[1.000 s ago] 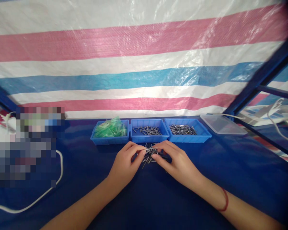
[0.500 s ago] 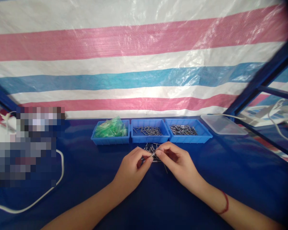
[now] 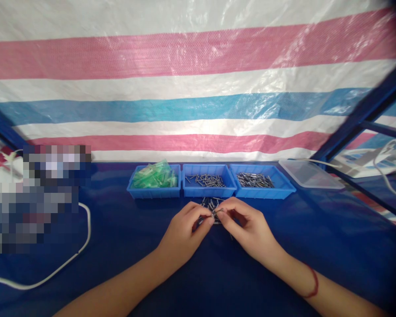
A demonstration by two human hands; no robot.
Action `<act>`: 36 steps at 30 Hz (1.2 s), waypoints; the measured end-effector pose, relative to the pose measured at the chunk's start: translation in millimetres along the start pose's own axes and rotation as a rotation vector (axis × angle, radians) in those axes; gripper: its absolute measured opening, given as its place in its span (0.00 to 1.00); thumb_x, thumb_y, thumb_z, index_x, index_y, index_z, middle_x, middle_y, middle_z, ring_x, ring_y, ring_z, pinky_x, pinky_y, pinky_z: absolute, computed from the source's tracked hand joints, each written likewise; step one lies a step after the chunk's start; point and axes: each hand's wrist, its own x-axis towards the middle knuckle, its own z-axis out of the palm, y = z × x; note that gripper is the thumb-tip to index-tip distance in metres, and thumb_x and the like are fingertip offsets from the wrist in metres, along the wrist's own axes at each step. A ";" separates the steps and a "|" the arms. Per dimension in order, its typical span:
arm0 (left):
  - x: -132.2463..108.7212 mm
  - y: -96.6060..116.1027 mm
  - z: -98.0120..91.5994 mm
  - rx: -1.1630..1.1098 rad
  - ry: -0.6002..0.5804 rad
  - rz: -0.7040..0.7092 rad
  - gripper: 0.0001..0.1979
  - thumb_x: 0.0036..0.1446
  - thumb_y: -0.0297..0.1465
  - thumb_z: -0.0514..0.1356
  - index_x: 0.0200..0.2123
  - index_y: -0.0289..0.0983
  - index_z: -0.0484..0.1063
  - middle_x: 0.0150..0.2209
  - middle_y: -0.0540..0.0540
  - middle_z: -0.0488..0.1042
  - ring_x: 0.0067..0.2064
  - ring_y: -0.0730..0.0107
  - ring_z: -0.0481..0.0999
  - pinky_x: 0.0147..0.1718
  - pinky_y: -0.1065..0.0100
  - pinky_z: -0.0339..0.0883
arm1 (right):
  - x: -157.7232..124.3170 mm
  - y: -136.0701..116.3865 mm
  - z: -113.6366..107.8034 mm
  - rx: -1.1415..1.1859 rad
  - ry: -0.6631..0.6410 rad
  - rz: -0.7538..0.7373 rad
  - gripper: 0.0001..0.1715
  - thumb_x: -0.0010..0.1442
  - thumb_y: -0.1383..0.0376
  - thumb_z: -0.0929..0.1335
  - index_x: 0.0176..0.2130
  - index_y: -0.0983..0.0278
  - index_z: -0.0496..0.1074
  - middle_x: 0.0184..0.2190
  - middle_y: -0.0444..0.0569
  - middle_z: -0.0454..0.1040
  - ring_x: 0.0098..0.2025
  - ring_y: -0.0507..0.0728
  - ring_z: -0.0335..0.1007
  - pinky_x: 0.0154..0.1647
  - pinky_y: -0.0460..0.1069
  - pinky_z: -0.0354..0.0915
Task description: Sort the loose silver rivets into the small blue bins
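Note:
My left hand (image 3: 188, 226) is closed, thumb and fingertips pinched on a small shiny metal piece. Almost touching it, my right hand (image 3: 246, 224) is also pinched, on a thin metal piece; I cannot tell whether both hold the same one. Beneath and behind the fingertips lies a pile of loose thin metal pins (image 3: 211, 203), resembling rivets or nails, partly hidden by the hands. Beyond it stand three blue bins in a row: the left bin (image 3: 153, 194) holds green plastic packets (image 3: 155, 175), while the middle bin (image 3: 209, 193) and right bin (image 3: 265, 193) hold similar metal pins.
A clear plastic lid (image 3: 310, 175) lies right of the bins on the blue table (image 3: 119, 237). At left, a white cable (image 3: 87, 229) loops beside a blurred-out area. A striped plastic sheet (image 3: 198, 105) hangs behind, between blue frame posts (image 3: 356, 105).
The whole view has shifted slightly, so the bins and hands appear a little further right. Both hands keep their pinch close together over the pile.

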 end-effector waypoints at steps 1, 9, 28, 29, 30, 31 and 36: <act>0.0 -0.2 -0.6 -0.001 0.012 -0.002 0.06 0.62 0.31 0.55 0.37 0.39 0.71 0.36 0.49 0.70 0.34 0.73 0.70 0.34 0.72 0.62 | 0.3 0.1 -0.3 -0.010 0.002 -0.010 0.06 0.61 0.64 0.65 0.33 0.62 0.71 0.30 0.48 0.70 0.32 0.54 0.67 0.31 0.48 0.63; 3.0 -1.5 -7.7 0.072 0.069 0.007 0.07 0.63 0.32 0.54 0.42 0.38 0.68 0.36 0.49 0.71 0.34 0.71 0.69 0.36 0.70 0.64 | 7.8 0.1 -11.6 -0.259 -0.013 -0.184 0.06 0.62 0.66 0.64 0.33 0.62 0.70 0.30 0.46 0.71 0.33 0.54 0.67 0.35 0.49 0.64; 2.9 -20.8 -12.0 0.536 -0.106 0.128 0.11 0.65 0.32 0.51 0.40 0.40 0.74 0.42 0.47 0.73 0.42 0.65 0.71 0.39 0.63 0.59 | 33.7 34.1 -65.1 -1.010 0.324 -0.160 0.13 0.60 0.58 0.64 0.37 0.61 0.74 0.36 0.51 0.76 0.39 0.61 0.68 0.37 0.53 0.55; 3.5 -21.6 -11.7 0.530 -0.098 0.130 0.12 0.66 0.32 0.50 0.40 0.40 0.74 0.42 0.47 0.74 0.42 0.65 0.71 0.39 0.64 0.60 | 32.2 31.4 -62.1 -0.978 0.289 -0.198 0.12 0.60 0.59 0.64 0.38 0.61 0.74 0.36 0.51 0.76 0.39 0.61 0.68 0.38 0.54 0.56; 4.0 -22.3 -11.4 0.525 -0.091 0.129 0.12 0.66 0.31 0.50 0.40 0.39 0.74 0.41 0.47 0.74 0.41 0.66 0.71 0.39 0.64 0.60 | 30.8 28.9 -59.1 -0.947 0.249 -0.234 0.11 0.61 0.60 0.64 0.38 0.61 0.74 0.37 0.51 0.76 0.39 0.61 0.68 0.39 0.54 0.57; 4.5 -23.0 -11.0 0.521 -0.085 0.128 0.11 0.65 0.32 0.51 0.40 0.39 0.74 0.41 0.47 0.73 0.41 0.66 0.71 0.40 0.64 0.61 | 29.4 26.7 -56.0 -0.918 0.209 -0.268 0.11 0.61 0.60 0.64 0.38 0.61 0.74 0.37 0.50 0.76 0.40 0.60 0.69 0.40 0.54 0.58; 5.3 -22.4 -10.3 0.535 -0.091 0.118 0.08 0.61 0.35 0.57 0.40 0.39 0.74 0.42 0.46 0.72 0.41 0.64 0.71 0.40 0.64 0.62 | 22.4 18.6 -41.3 -0.820 0.075 -0.366 0.09 0.61 0.62 0.65 0.39 0.62 0.73 0.38 0.51 0.75 0.41 0.60 0.69 0.42 0.55 0.61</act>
